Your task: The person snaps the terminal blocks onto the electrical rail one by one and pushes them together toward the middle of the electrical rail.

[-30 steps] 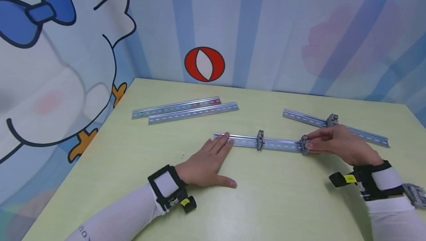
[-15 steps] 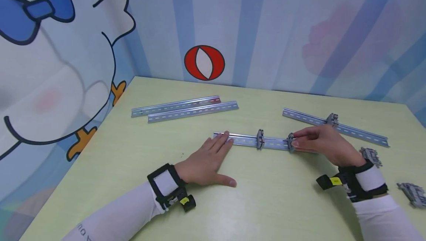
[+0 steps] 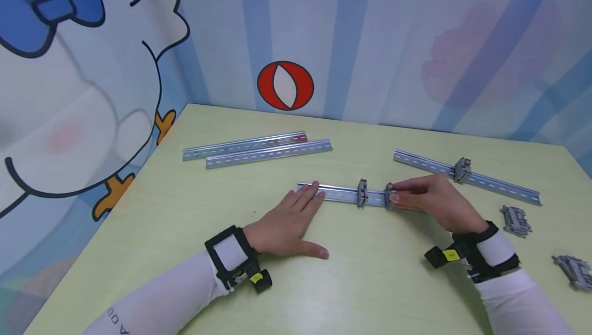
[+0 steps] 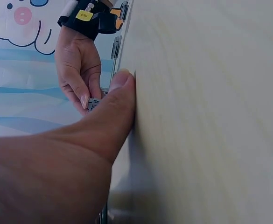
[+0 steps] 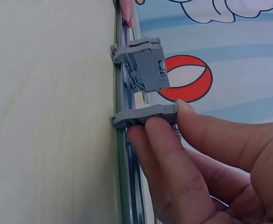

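A metal rail (image 3: 339, 194) lies across the middle of the green table (image 3: 231, 211). My left hand (image 3: 289, 220) lies flat on the table, its fingertips pressing the rail's left end. Two grey clips sit on the rail: one (image 3: 362, 193) (image 5: 143, 64) stands free, and my right hand (image 3: 432, 197) pinches the other (image 3: 389, 196) (image 5: 143, 115) between thumb and fingers, just right of the first. In the left wrist view my thumb (image 4: 115, 105) rests on the tabletop, with the right hand (image 4: 80, 65) beyond it.
Two bare rails (image 3: 256, 150) lie side by side at the back left. Another rail (image 3: 485, 180) at the back right carries one grey clip (image 3: 461, 169). Loose grey clips (image 3: 515, 220) (image 3: 573, 271) lie at the right edge. Patterned walls close the table's far and left sides.
My right hand has slid its pinched clip leftward along the rail, close to the free clip. The left hand has stayed put on the rail's end.
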